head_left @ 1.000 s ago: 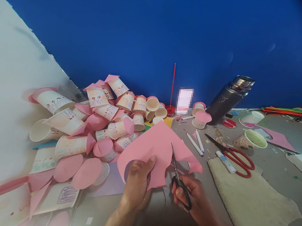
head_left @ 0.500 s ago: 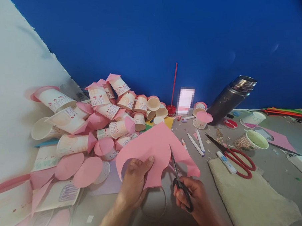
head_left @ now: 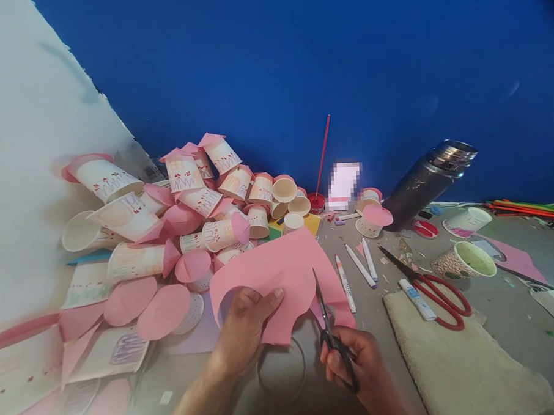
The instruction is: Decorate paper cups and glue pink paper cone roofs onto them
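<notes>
A sheet of pink paper [head_left: 279, 265] with curved cut-outs along its near edge is raised above the table. My left hand [head_left: 248, 322] grips it at the lower left, thumb on top and fingers underneath. In my right hand [head_left: 357, 366] is a pair of black-handled scissors [head_left: 326, 328], its fingers wrapped round the handles. The blades point away from me and lie at the paper's right part, next to a curved cut. A white marker [head_left: 345, 284] lies just right of the sheet.
Decorated paper cups [head_left: 223, 234] with pink paper tops are heaped on the left. To the right are red-handled scissors [head_left: 439, 292], a glue stick [head_left: 417, 299], a beige cloth [head_left: 462, 358], a patterned cup [head_left: 463, 260] and a dark flask [head_left: 429, 182]. A blue wall [head_left: 275, 79] stands behind.
The pink sheet has turned slightly in my left hand, and its right flap has shifted left, baring more of the white marker. The scissors stay at the paper's right part.
</notes>
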`<control>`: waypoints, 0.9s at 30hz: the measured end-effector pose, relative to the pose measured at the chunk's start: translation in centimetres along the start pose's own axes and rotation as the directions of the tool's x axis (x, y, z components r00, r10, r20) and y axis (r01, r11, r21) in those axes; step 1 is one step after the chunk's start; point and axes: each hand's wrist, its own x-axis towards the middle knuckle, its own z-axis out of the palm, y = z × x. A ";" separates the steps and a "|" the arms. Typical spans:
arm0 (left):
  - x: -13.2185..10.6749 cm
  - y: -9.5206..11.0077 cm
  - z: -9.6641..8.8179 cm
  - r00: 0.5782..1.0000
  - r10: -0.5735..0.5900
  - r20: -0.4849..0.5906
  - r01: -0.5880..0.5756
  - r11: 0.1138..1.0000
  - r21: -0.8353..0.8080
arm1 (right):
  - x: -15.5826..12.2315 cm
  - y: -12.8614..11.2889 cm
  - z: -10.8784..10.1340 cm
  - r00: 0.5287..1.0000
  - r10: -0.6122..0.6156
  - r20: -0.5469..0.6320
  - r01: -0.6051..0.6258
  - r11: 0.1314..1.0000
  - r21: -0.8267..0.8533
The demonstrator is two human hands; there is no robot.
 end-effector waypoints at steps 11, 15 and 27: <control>0.1 -0.4 -0.2 0.999 0.018 0.034 -0.019 1.000 0.013 | 0.0 0.0 0.2 1.000 0.017 -0.025 -0.016 1.000 0.010; 0.1 -0.2 -0.4 0.999 0.003 0.052 -0.005 0.999 0.035 | -0.1 -0.4 0.3 1.000 0.007 -0.024 -0.007 1.000 0.014; 0.0 0.7 -1.0 0.992 -0.016 0.127 0.006 0.997 0.080 | -0.5 -1.6 0.1 1.000 0.020 0.009 -0.020 1.000 0.008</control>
